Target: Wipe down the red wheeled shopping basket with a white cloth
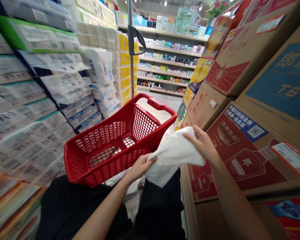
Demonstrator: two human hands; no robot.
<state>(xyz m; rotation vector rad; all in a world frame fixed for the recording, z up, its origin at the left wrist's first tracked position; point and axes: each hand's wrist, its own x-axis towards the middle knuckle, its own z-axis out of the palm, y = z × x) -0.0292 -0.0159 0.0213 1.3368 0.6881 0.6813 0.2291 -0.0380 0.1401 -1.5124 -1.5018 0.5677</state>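
Supermkt aisle: stocked shelves (165, 71), tissue packs (52, 83), cartons (252, 100), red basket (95, 160).

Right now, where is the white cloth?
Head view, low centre: the cloth is held between the left hand and right hand, just right of the red basket and left of the cartons.

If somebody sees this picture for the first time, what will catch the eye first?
The bright red basket in the middle stands out first. Just right of it, the left hand and the right hand hold a white cloth. Stacked paper packs fill the left side, printed cartons the right.
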